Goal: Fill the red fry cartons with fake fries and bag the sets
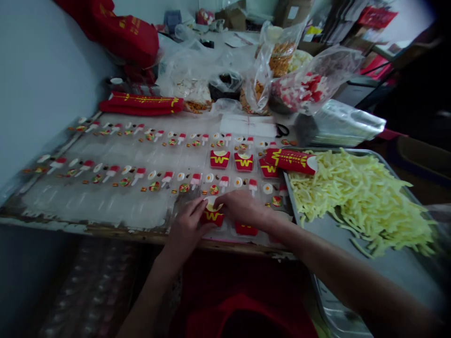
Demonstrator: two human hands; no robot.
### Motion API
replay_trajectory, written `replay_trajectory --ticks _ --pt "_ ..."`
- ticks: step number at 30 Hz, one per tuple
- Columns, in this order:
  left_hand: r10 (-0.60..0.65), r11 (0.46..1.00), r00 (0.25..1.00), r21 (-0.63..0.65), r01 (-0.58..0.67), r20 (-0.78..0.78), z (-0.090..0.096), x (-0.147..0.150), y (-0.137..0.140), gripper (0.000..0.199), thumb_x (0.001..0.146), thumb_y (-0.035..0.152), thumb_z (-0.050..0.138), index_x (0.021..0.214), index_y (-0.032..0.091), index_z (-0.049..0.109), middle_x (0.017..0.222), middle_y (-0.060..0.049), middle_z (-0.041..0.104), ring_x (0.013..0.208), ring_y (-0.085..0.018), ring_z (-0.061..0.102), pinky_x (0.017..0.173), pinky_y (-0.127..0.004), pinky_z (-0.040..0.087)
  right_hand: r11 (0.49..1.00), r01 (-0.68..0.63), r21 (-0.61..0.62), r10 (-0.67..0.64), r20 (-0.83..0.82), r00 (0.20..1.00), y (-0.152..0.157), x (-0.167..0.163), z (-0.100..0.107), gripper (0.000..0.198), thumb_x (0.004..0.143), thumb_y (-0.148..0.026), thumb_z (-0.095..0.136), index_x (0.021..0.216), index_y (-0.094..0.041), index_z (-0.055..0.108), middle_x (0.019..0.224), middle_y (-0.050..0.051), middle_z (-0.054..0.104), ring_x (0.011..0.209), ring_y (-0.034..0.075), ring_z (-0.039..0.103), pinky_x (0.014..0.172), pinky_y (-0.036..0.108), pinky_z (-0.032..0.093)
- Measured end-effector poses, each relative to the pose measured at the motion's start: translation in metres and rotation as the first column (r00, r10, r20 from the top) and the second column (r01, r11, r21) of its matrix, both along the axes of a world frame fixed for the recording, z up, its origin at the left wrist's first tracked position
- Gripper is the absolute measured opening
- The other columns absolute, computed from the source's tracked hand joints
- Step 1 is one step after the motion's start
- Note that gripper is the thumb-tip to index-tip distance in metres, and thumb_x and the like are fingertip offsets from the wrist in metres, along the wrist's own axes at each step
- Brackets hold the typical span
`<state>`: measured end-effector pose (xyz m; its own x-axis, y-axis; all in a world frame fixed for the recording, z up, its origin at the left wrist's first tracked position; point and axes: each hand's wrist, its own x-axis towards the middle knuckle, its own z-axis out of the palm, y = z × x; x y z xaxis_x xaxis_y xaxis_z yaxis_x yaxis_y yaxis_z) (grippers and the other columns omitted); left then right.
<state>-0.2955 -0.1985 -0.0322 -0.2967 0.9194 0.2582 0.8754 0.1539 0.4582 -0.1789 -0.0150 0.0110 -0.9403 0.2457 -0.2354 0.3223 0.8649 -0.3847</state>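
Left hand (pixel 188 219) was clamped on a red carton's (pixel 213 218) left side; right hand (pixel 241 205) met its opening, finger closure indeterminable.

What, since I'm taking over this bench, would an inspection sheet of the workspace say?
Surface: table with worn front edge; clear moulded plastic in rows.
Job's things: red carton with yellow W at the hands; miniature pieces in the rows, including popsicle shapes; pale yellow strips heaped in a metal tray.
Clutter: bag of red-and-white pieces and other bags behind; black loop handles, perhaps scissors.
Hands: left hand holds the carton's left side; right hand at its top right, grip unclear.
Cables: nothing seen for certain.
Surroundings: pale wall left; cardboard box at the rear.
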Motion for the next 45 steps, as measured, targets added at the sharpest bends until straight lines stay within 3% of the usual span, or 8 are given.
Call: replay_trajectory --ticks 5,13,20,28,33,37,40,45 --pt "-0.059 0.998 0.991 0.014 0.061 -0.121 -0.015 -0.003 0.005 0.059 0.085 0.051 0.070 0.134 0.022 0.059 0.134 -0.013 0.064 0.126 -0.032 0.056 0.110 -0.051 0.044 0.996 -0.077 0.052 0.080 -0.053 0.995 -0.002 0.007 -0.002 0.019 0.092 -0.026 0.063 0.101 -0.026 0.079 0.099 0.008 0.074 0.082 0.021 0.068 0.063 0.027 0.041" --pt "0.000 0.984 0.971 0.174 0.043 -0.240 0.020 0.007 0.015 0.048 0.084 0.046 0.073 0.128 0.027 0.064 0.124 -0.010 0.069 0.116 -0.031 0.061 0.108 -0.050 0.044 0.947 0.298 -0.120 -0.320 -0.428 0.845 0.046 0.088 0.025 0.017 0.095 -0.033 0.064 0.097 -0.023 0.077 0.089 0.003 0.072 0.077 0.014 0.063 0.069 0.025 0.040" --pt "-0.261 0.944 0.942 0.149 0.295 -0.212 0.076 0.065 0.222 0.059 0.086 0.041 0.069 0.139 0.018 0.055 0.134 -0.012 0.061 0.126 -0.031 0.051 0.111 -0.047 0.038 0.494 0.844 0.208 -0.652 -0.553 0.518 0.148 0.166 0.036 0.028 0.094 -0.038 0.059 0.089 -0.018 0.078 0.088 0.011 0.067 0.087 0.025 0.060 0.074 0.035 0.041" --pt "-0.609 0.793 0.789 -0.083 0.604 -0.075 0.051 0.090 0.371 0.082 0.060 0.050 0.085 0.129 0.015 0.059 0.126 -0.014 0.062 0.117 -0.030 0.058 0.104 -0.041 0.044 0.582 0.801 0.141 -0.739 -0.319 0.594 0.180 0.142 0.061 0.024 0.089 -0.032 0.057 0.087 -0.017 0.076 0.081 0.008 0.069 0.077 0.019 0.057 0.070 0.032 0.035" --pt "-0.609 0.785 0.793 0.134 0.605 -0.010 0.069 0.116 0.353 0.119 0.053 0.059 0.088 0.149 0.012 0.038 0.148 -0.020 0.048 0.136 -0.036 0.045 0.115 -0.048 0.036 0.564 0.776 0.282 -0.675 -0.384 0.630 0.168 0.208 0.111 0.014 0.085 -0.024 0.063 0.078 -0.017 0.072 0.075 0.004 0.064 0.076 0.017 0.054 0.074 0.032 0.034" --pt "-0.630 0.757 0.777 0.223 0.615 -0.003 0.101 0.186 0.319 0.108 0.062 0.051 0.086 0.149 0.016 0.034 0.149 -0.017 0.047 0.137 -0.036 0.045 0.115 -0.049 0.036 0.717 0.643 0.271 -0.528 -0.391 0.754 0.138 0.251 0.129 0.016 0.090 -0.026 0.062 0.078 -0.018 0.071 0.079 0.002 0.064 0.083 0.017 0.054 0.081 0.031 0.035" --pt "-0.576 0.799 0.817 0.227 0.557 0.025 0.112 0.223 0.299 0.088 0.069 0.041 0.082 0.143 0.020 0.039 0.141 -0.013 0.053 0.129 -0.033 0.053 0.110 -0.047 0.043 0.815 0.554 0.167 -0.448 -0.423 0.787 0.126 0.291 0.124 0.020 0.095 -0.026 0.057 0.089 -0.019 0.074 0.089 0.001 0.067 0.085 0.014 0.055 0.082 0.028 0.036" --pt "-0.367 0.929 0.917 0.021 0.369 0.153 0.099 0.210 0.271 0.097 0.063 0.046 0.086 0.141 0.021 0.036 0.130 -0.013 0.060 0.113 -0.033 0.064 0.096 -0.046 0.052 0.757 0.634 0.159 -0.591 -0.247 0.768 0.119 0.389 0.078 0.026 0.087 -0.011 0.060 0.103 -0.021 0.076 0.093 0.002 0.072 0.080 0.014 0.061 0.073 0.026 0.038"
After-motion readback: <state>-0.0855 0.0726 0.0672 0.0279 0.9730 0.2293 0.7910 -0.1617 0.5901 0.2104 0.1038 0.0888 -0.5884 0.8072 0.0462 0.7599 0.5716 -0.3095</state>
